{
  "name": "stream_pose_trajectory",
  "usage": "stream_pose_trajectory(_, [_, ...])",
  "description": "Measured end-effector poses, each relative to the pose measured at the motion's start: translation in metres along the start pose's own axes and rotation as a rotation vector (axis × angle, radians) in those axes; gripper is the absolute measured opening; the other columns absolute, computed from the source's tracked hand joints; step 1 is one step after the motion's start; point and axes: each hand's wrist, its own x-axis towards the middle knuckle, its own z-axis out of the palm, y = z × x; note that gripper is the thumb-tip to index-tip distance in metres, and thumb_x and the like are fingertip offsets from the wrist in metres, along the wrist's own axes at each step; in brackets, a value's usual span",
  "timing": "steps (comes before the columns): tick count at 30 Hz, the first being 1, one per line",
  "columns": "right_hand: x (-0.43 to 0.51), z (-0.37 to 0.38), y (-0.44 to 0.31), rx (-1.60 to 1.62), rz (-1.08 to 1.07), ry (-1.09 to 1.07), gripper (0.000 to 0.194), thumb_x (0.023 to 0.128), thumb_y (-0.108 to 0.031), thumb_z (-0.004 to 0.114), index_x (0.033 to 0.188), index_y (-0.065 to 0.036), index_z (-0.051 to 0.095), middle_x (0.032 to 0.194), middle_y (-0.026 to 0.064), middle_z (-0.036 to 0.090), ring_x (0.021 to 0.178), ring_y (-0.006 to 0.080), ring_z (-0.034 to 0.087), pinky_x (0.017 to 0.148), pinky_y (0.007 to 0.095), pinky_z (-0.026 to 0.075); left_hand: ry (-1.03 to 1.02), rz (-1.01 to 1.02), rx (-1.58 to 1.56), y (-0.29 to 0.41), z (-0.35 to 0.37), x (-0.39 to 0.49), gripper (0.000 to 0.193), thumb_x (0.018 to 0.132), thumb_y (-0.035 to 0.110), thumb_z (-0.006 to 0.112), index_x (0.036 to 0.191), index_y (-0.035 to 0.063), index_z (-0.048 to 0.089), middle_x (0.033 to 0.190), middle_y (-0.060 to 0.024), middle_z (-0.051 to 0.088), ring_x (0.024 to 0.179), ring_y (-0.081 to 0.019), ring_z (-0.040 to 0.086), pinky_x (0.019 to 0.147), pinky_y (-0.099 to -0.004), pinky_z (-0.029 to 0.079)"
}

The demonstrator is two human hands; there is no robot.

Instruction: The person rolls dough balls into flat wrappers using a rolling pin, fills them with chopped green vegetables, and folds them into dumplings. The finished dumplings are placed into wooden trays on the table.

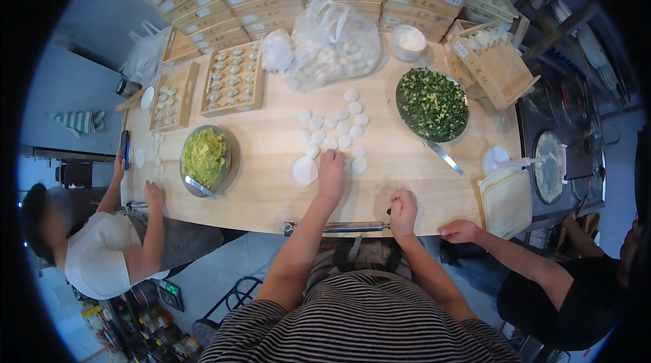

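Observation:
My left hand reaches over the wooden table, its fingertips down at a small flattened dough disc; whether it pinches the disc is hidden. Several such dough pieces lie in loose rows ahead. Left of my hand is a larger, thin round wrapper. My right hand is a fist near the table's front edge, closed around a small black handle. That handle sits at the right end of a metal roller device mounted along the edge.
Bowls of chopped green filling and pale green filling flank the dough. A plastic bag of dough pieces, a tub of white powder and dumpling trays stand behind. Co-workers sit left and right.

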Motion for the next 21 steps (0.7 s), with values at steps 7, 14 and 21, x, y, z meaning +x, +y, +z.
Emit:
stream_pose_trajectory(7, [0.002, 0.001, -0.003, 0.006, 0.009, -0.013, 0.009, 0.085, -0.001, 0.049, 0.083, -0.004, 0.056, 0.079, 0.0121, 0.057, 0.079, 0.0300, 0.056, 0.074, 0.0405, 0.045, -0.557, 0.445, -0.336, 0.035, -0.022, -0.077, 0.017, 0.077, 0.002, 0.061, 0.094, 0.0047, 0.065, 0.096, -0.0147, 0.061, 0.096, -0.0354, 0.059, 0.088, -0.0441, 0.048])
stream_pose_trajectory(14, [0.059, 0.018, -0.002, -0.099, -0.201, -0.089, 0.002, 0.084, -0.006, 0.058, 0.083, -0.007, 0.056, 0.081, 0.0126, 0.057, 0.084, 0.0356, 0.055, 0.079, 0.0466, 0.041, -0.427, 0.201, -0.419, 0.034, -0.025, -0.067, 0.021, 0.076, -0.001, 0.062, 0.094, 0.0052, 0.068, 0.090, -0.0130, 0.063, 0.091, -0.0361, 0.060, 0.084, -0.0436, 0.049])
stream_pose_trajectory(21, [0.114, 0.061, -0.002, -0.121, -0.289, -0.103, 0.001, 0.083, -0.007, 0.058, 0.082, -0.007, 0.058, 0.081, 0.0119, 0.060, 0.084, 0.0351, 0.057, 0.078, 0.0454, 0.042, -0.238, 0.106, -0.448, 0.017, -0.013, -0.034, 0.015, 0.081, -0.001, 0.063, 0.094, 0.0054, 0.068, 0.091, -0.0140, 0.064, 0.092, -0.0360, 0.061, 0.084, -0.0445, 0.050])
